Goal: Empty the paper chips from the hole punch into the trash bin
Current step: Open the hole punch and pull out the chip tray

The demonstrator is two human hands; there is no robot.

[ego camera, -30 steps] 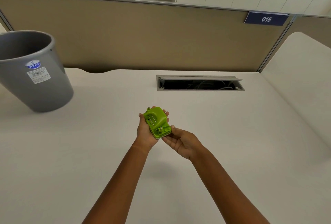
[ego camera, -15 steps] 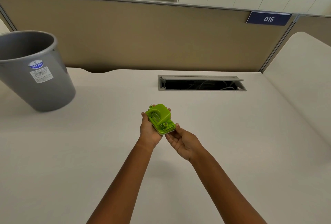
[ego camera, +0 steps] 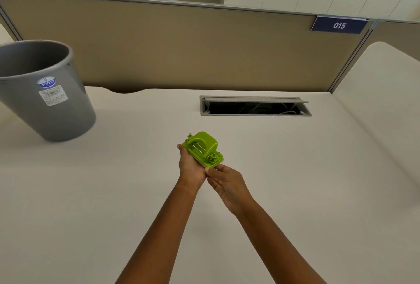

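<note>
Lime-green hole punch (ego camera: 203, 149), pale base plate

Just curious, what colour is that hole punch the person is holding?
Bright lime green hole punch, seen clearly in the head view.

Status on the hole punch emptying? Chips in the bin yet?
Not yet. Done: hole punch is picked up, cradled in the left hand. In hand: right hand has its fingertips at the near end of the base. Left: open it and tip the chips into the grey trash bin, far to the left.
</note>
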